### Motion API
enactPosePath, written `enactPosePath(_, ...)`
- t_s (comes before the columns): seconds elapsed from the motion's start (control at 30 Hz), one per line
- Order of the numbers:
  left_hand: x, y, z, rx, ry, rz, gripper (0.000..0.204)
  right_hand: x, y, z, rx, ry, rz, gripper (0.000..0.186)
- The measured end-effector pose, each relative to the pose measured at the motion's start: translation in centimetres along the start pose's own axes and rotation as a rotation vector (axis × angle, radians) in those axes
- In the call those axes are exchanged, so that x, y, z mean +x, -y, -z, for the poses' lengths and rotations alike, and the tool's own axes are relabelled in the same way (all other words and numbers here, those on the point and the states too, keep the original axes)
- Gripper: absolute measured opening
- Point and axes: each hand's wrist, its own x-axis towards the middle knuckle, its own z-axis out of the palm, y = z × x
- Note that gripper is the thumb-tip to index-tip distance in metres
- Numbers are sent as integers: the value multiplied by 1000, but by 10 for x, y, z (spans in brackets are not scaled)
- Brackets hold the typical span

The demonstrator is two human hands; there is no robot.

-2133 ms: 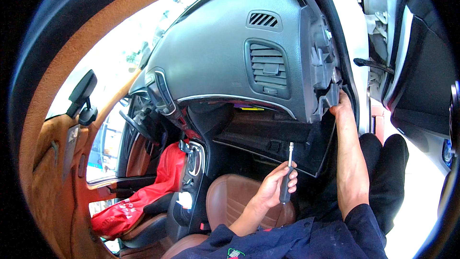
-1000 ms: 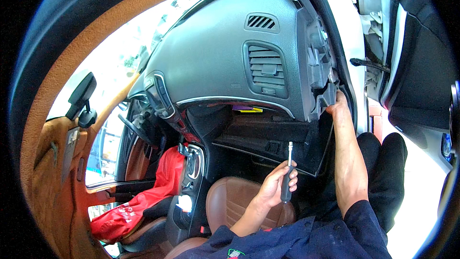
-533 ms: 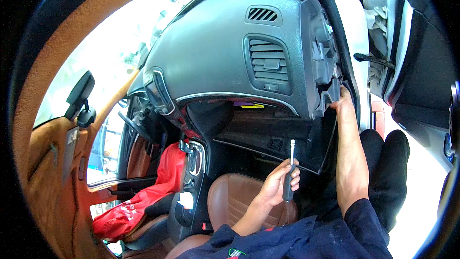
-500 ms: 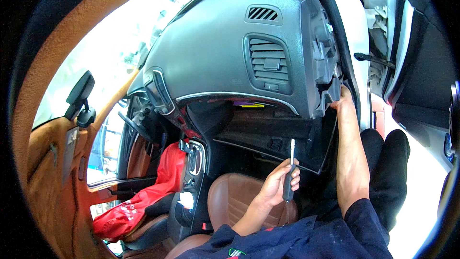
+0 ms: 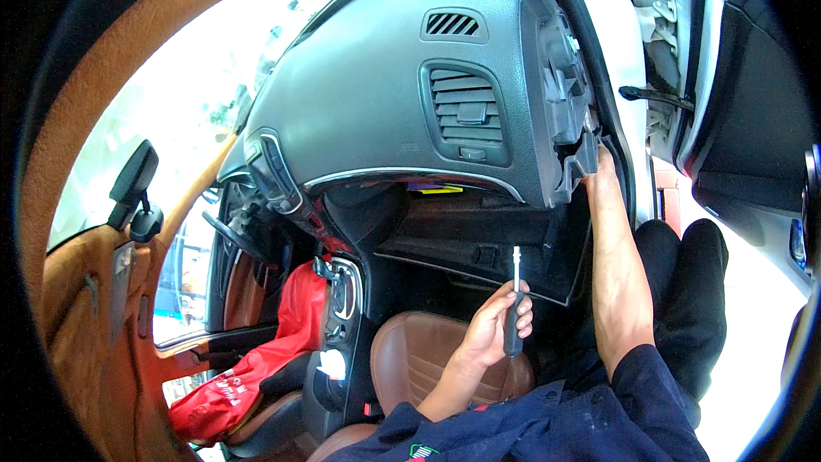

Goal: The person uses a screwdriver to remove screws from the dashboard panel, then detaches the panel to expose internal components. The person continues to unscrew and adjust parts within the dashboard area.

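- The left hand point(image 5: 494, 325) hangs nearest the camera, over the brown leather seat point(image 5: 410, 359), fingers curled tight around the dark handle of a screwdriver point(image 5: 514, 304). Its bright shaft points straight up toward the open glovebox cavity point(image 5: 479, 244); the tip touches nothing.
- A good next move would likely be to keep that shaft in line with whatever fastener it must meet, since a tilted tip slips and can scar the trim.
- Farther up, the right hand point(image 5: 603, 167) reaches to the end of the grey dashboard point(image 5: 368, 111), beside the door opening. Its fingers disappear behind the side end panel point(image 5: 569, 133), so whether they are spread or pinching cannot be told.
- That hand seems best used to steady or feel the panel edge. Pulling hard there risks snapping clips.
- Beyond, a red cloth point(image 5: 256, 359) lies over the driver's side, well apart from both hands, and the vent point(image 5: 466, 111) sits above the cavity.
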Motion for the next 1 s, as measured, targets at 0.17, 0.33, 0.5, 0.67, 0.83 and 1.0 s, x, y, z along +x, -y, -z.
enactPosePath(0.17, 3, -1, -5, 15, 3, 11, 20, -4, 12, -5, -1, -17, 56, 38)
enactPosePath(0.33, 3, -1, -5, 16, 1, 10, 20, -39, 14, -24, -54, -67, 106, 39)
enactPosePath(0.5, 1, -1, -1, 8, -10, 3, 21, -60, -1, -41, -42, -146, 112, 39)
enactPosePath(0.67, 2, 0, -1, -3, 9, 7, 21, -38, 3, -30, 17, -67, 78, 38)
enactPosePath(0.83, 1, -1, 2, 8, 18, 2, 21, -18, 2, -17, 56, -26, 48, 38)
enactPosePath(1.0, 5, -1, 3, 22, 27, 8, 21, -11, 5, -13, 105, -19, 53, 37)
